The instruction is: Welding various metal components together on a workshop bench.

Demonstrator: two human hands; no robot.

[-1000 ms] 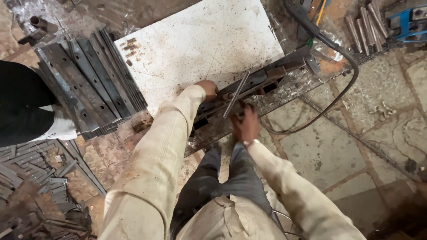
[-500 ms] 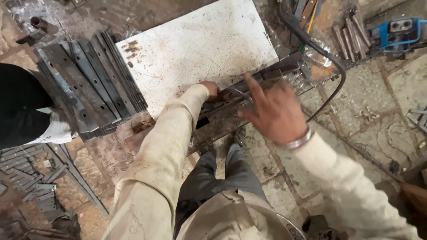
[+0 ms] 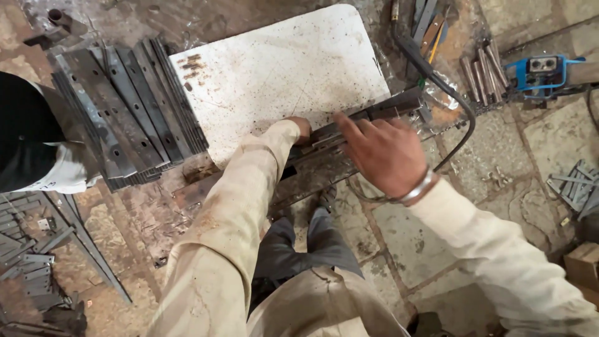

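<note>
Centre frame: left hand (image 3: 302, 128) clamped on steel bar (image 3: 349, 131) at plate (image 3: 281, 75) edge. Right hand (image 3: 384, 153) spread, hovering above, holding nothing. Punched strips (image 3: 118, 112) stacked upper left.

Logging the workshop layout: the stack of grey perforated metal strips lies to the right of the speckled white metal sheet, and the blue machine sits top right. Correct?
Not quite. The head view shows the stack of grey perforated metal strips lying left of the speckled white metal sheet, not right. The blue machine does sit top right.
</note>
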